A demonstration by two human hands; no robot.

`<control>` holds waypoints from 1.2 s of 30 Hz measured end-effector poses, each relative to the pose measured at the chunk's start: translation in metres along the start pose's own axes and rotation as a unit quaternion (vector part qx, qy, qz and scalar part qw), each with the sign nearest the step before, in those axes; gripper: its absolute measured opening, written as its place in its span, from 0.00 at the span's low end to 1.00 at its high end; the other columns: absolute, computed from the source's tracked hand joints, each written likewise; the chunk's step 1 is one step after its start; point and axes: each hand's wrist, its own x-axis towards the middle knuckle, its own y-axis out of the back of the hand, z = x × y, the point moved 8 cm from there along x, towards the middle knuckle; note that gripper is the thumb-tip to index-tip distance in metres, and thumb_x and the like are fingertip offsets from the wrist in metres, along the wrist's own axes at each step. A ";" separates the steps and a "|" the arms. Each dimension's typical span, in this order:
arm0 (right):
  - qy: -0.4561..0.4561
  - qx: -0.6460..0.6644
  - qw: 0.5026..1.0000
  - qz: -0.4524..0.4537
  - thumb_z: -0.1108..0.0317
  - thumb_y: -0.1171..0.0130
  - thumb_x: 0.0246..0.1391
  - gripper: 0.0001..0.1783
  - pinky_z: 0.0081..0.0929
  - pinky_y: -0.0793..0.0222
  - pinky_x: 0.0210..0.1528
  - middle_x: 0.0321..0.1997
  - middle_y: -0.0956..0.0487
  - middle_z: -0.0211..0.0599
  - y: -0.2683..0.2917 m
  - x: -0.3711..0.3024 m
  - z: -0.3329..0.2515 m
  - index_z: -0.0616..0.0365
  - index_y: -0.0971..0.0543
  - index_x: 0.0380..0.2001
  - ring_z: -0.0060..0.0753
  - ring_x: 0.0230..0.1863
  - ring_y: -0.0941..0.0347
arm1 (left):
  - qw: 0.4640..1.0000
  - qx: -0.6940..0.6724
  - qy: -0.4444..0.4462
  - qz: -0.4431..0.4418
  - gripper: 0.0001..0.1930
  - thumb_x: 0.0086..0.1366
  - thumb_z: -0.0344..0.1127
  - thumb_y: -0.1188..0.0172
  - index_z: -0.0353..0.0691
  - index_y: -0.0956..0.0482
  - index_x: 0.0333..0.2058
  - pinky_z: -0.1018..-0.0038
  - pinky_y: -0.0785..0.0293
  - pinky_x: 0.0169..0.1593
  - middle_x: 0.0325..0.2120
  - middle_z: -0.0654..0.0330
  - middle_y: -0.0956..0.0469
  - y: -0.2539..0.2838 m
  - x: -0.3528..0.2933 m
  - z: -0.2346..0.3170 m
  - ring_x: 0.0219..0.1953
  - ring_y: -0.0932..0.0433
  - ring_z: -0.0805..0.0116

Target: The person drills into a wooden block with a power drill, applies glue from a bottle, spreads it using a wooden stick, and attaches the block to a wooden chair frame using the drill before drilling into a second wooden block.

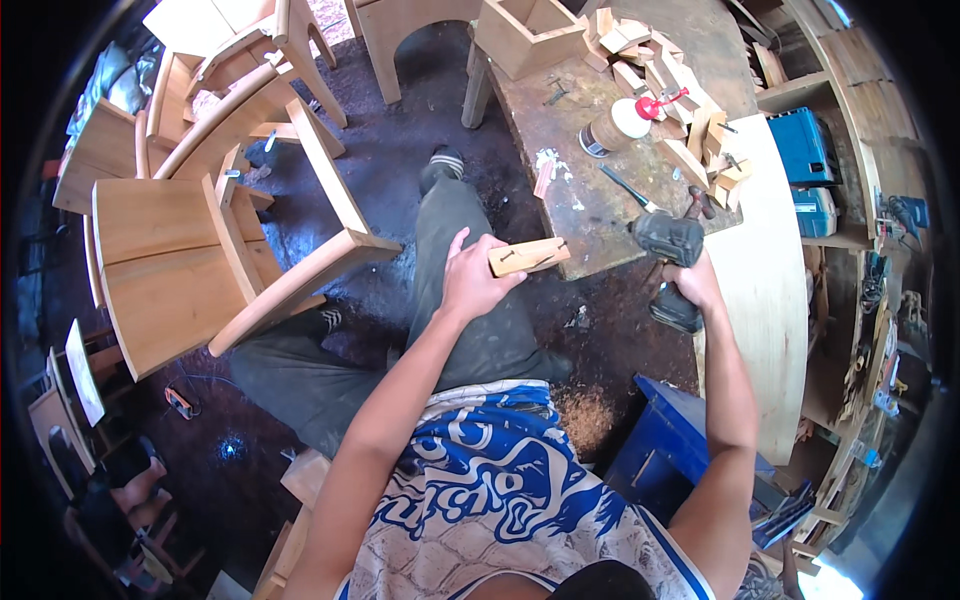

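My left hand [474,280] is closed on a small wooden block [530,257] above my knee. Two dark screws stick out of the block's face. At the right, my right hand [692,280] grips a dark cordless drill [668,240] by its handle, over the near right corner of the worktable [560,190]. The drill's nose points away to the upper left, and its tip is hard to make out. On the table beyond the drill lie a thin dark tool [622,184] and a hammer-like tool [699,202].
A glue bottle [612,128] with a red cap lies on the table near a pile of wooden blocks [655,70] and an open wooden box [528,35]. A wooden chair [170,270] stands at left. Blue cases [800,147] fill a right shelf; a blue bin [660,430] stands near.
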 end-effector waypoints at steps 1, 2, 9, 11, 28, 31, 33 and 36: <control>0.020 -0.012 0.999 0.033 0.80 0.39 0.34 0.25 0.31 0.25 0.43 0.39 0.18 0.34 0.007 0.003 0.015 0.64 0.21 0.44 0.31 0.39 0.22 | 0.999 -0.047 -0.003 0.018 0.22 0.51 0.40 0.22 0.42 0.22 0.42 0.56 0.44 0.72 0.36 0.59 0.16 0.005 -0.001 -0.003 0.43 0.17 0.60; 0.025 -0.010 0.999 0.035 0.80 0.39 0.34 0.25 0.31 0.25 0.43 0.39 0.18 0.34 0.004 0.007 0.033 0.64 0.21 0.44 0.31 0.39 0.22 | 0.995 -0.093 -0.007 0.037 0.22 0.52 0.41 0.22 0.42 0.21 0.43 0.59 0.39 0.70 0.36 0.59 0.17 0.011 -0.002 -0.008 0.42 0.17 0.63; 0.118 0.182 0.871 0.441 0.77 0.36 0.45 0.10 0.32 0.25 0.41 0.33 0.17 0.36 0.002 0.013 0.055 0.65 0.19 0.34 0.31 0.34 0.21 | 0.770 -0.622 0.144 -0.014 0.19 0.59 0.35 0.27 0.39 0.24 0.46 0.68 0.30 0.60 0.43 0.60 0.20 0.022 -0.032 -0.027 0.50 0.22 0.67; 0.136 0.197 0.852 0.465 0.75 0.34 0.46 0.12 0.34 0.25 0.44 0.36 0.16 0.37 -0.016 0.027 0.047 0.66 0.18 0.36 0.33 0.36 0.21 | 0.666 -0.733 0.136 -0.015 0.25 0.60 0.38 0.28 0.37 0.26 0.53 0.60 0.34 0.69 0.51 0.54 0.21 0.020 -0.045 -0.040 0.56 0.22 0.58; 0.058 0.242 0.758 0.603 0.79 0.38 0.53 0.27 0.34 0.32 0.60 0.55 0.22 0.44 -0.104 -0.031 0.064 0.66 0.25 0.59 0.38 0.56 0.27 | 0.456 -0.842 0.130 -0.257 0.44 0.59 0.50 0.29 0.37 0.37 0.69 0.36 0.54 0.75 0.66 0.46 0.31 0.005 -0.080 0.102 0.69 0.35 0.43; 0.109 0.286 0.865 0.398 0.78 0.41 0.51 0.22 0.37 0.30 0.56 0.48 0.20 0.40 -0.195 -0.058 -0.052 0.61 0.21 0.52 0.40 0.53 0.26 | 0.411 -0.779 0.180 -0.439 0.45 0.64 0.60 0.33 0.39 0.39 0.70 0.37 0.49 0.73 0.65 0.47 0.31 -0.041 -0.093 0.193 0.69 0.34 0.47; 0.377 0.050 0.880 0.285 0.76 0.39 0.44 0.16 0.43 0.27 0.55 0.47 0.20 0.44 -0.263 -0.099 -0.167 0.56 0.17 0.40 0.48 0.52 0.26 | 0.385 -0.698 0.224 -0.561 0.39 0.66 0.61 0.37 0.46 0.35 0.69 0.32 0.53 0.70 0.63 0.51 0.28 -0.067 -0.116 0.240 0.69 0.33 0.52; 0.512 0.132 0.847 0.048 0.75 0.38 0.41 0.15 0.42 0.25 0.52 0.47 0.22 0.45 -0.375 -0.172 -0.235 0.56 0.17 0.38 0.51 0.51 0.26 | 0.430 -0.575 0.255 -0.648 0.34 0.65 0.62 0.36 0.55 0.29 0.65 0.30 0.47 0.67 0.59 0.54 0.26 -0.083 -0.151 0.277 0.65 0.31 0.56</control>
